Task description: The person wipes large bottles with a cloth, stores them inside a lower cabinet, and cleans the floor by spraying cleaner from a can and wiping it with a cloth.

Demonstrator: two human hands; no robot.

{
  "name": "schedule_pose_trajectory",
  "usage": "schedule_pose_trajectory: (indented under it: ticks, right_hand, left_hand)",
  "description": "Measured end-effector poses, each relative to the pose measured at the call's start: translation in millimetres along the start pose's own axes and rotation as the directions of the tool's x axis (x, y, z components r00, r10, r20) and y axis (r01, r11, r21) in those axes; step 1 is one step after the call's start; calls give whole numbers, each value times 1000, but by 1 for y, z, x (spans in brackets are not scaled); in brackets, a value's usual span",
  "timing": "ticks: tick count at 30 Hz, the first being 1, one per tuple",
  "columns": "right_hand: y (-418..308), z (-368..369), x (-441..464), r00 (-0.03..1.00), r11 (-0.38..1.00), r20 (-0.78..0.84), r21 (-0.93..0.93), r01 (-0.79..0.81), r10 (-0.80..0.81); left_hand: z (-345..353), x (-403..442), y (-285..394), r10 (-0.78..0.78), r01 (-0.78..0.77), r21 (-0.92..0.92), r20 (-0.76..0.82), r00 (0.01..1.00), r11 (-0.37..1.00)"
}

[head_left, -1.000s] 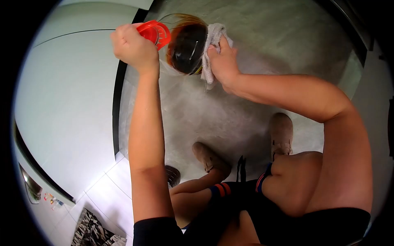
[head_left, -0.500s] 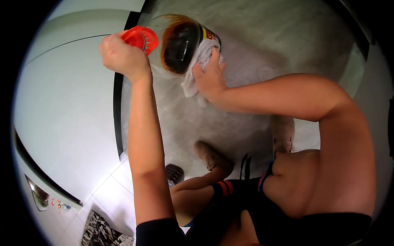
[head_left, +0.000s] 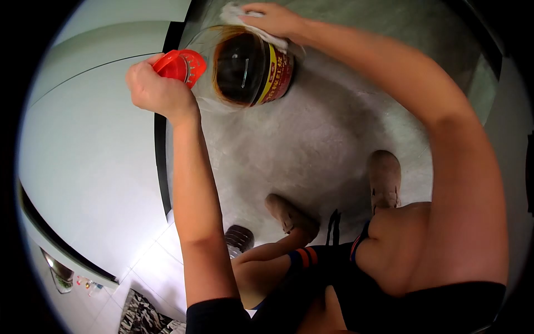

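A large clear plastic jug (head_left: 239, 69) of dark brown liquid, with a yellow and dark red label, is tilted on its side above the grey floor. My left hand (head_left: 158, 89) is closed around the red handle piece (head_left: 181, 67) at its neck end. Against the far side of the jug's body, my right hand (head_left: 275, 21) grips a white cloth (head_left: 231, 12). The cloth is bunched under the fingers and runs along the jug's wall towards its base. The fingertips of my left hand are partly hidden behind the red piece.
A large white panel (head_left: 100, 161) with a black edge stands on the left. My shoes (head_left: 385, 172) are on the grey floor (head_left: 328, 128). A dark ribbed bottle-like object (head_left: 239, 237) lies beside my leg. Camouflage fabric (head_left: 142, 314) lies on the white tiles at lower left.
My right hand has moved with the cloth from the near side of the jug to its far side. The label now shows. My left hand has shifted slightly left and nearer, still gripping.
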State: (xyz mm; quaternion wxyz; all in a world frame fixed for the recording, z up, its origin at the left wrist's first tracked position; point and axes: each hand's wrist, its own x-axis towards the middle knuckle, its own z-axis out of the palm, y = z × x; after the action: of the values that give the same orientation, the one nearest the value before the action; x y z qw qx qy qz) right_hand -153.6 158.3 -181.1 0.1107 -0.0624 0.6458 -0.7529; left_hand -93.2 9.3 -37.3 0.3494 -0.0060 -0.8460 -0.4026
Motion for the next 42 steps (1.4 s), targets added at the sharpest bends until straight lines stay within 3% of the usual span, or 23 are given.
schedule_pose_trajectory:
  ticks: [2, 5, 6, 10, 11, 12, 13, 14, 15, 17, 18, 22, 24, 25, 28, 31, 32, 33, 34, 35, 39, 40, 42]
  right_hand:
    - [7, 7, 51, 925, 984, 368, 105, -144, 96]
    - [-18, 16, 60, 804, 910, 495, 59, -411, 331]
    - [-20, 18, 59, 809, 916, 498, 67, -394, 312]
    - [-28, 13, 30, 909, 931, 333, 178, -320, 249]
    - [-23, 9, 16, 983, 996, 182, 73, -49, 35]
    - [-18, 6, -5, 976, 974, 56, -71, 213, -209]
    - [-7, 8, -27, 971, 967, -80, -139, 212, -224]
    - [0, 14, -55, 948, 958, -208, -204, 199, -242]
    - [-6, 24, -95, 956, 948, -246, -307, 80, -160]
    - [-11, 43, -142, 948, 953, -269, -290, 88, -169]
    - [-13, 49, -154, 952, 952, -266, -299, 70, -153]
    - [4, 49, -132, 902, 907, -311, -388, 166, -299]
    - [9, 31, -69, 929, 935, -286, -329, 134, -234]
    - [11, 21, -35, 976, 971, -142, -200, 135, -165]
    - [8, 17, 11, 980, 996, 179, -13, -88, 88]
    - [28, 21, 8, 985, 980, 173, 195, -36, 2]
    - [26, 14, -3, 982, 988, 127, -49, 145, -138]
    - [49, 22, -23, 945, 926, -40, -215, 310, -326]
    - [72, 31, -44, 839, 813, -167, -401, 422, -518]
    - [61, 31, -84, 976, 916, -107, -377, 136, -189]
    - [53, 52, -145, 988, 864, -102, -482, -148, 113]
    - [80, 56, -127, 982, 835, -187, -543, -85, -21]
    - [62, 31, -72, 998, 910, -54, -415, -1, -24]
  left_hand:
    - [-1, 3, -1, 44, -44, 54, -1, 999, 998]
    - [0, 10, -8, 77, -76, -53, 14, 997, 996]
    - [1, 10, -7, 32, -31, -98, 13, 999, 995]
    - [-7, 25, -26, 315, -290, -152, 180, 932, 945]
    - [-6, 26, -27, 350, -297, -257, 195, 916, 920]
    - [-2, 25, -27, 389, -299, -362, 205, 898, 883]
    - [-1, 24, -27, 428, -295, -463, 212, 879, 836]
    - [-8, 25, -31, 438, -311, -421, 247, 864, 852]
    - [-9, 22, -27, 383, -291, -356, 220, 897, 888]
    - [-16, 10, -6, 276, -237, -223, 163, 947, 946]
    - [-19, -3, 14, 36, 13, -254, 186, 982, 967]
    - [-24, -25, 17, -23, 68, -209, 213, 977, 975]
    - [-23, -29, 13, 47, -31, -83, 209, 977, 996]
    - [-23, -29, 12, 83, -80, -20, 218, 972, 997]
    - [-16, -27, 13, -18, 55, -305, 123, 992, 951]
    - [-15, -29, 15, -52, 88, -404, 100, 994, 910]
    - [-14, -28, 15, -61, 95, -400, 98, 993, 912]
    - [-13, -26, 15, -66, 98, -400, 93, 994, 911]
    - [-14, -24, 15, -92, 131, -395, 115, 989, 909]
    - [-17, -21, 15, -120, 164, -391, 135, 984, 906]
    - [-23, -9, 9, -220, 303, -408, 237, 946, 861]
    - [-30, -4, 0, -236, 360, -429, 315, 919, 828]
    - [-29, -5, 2, -239, 366, -430, 321, 916, 825]
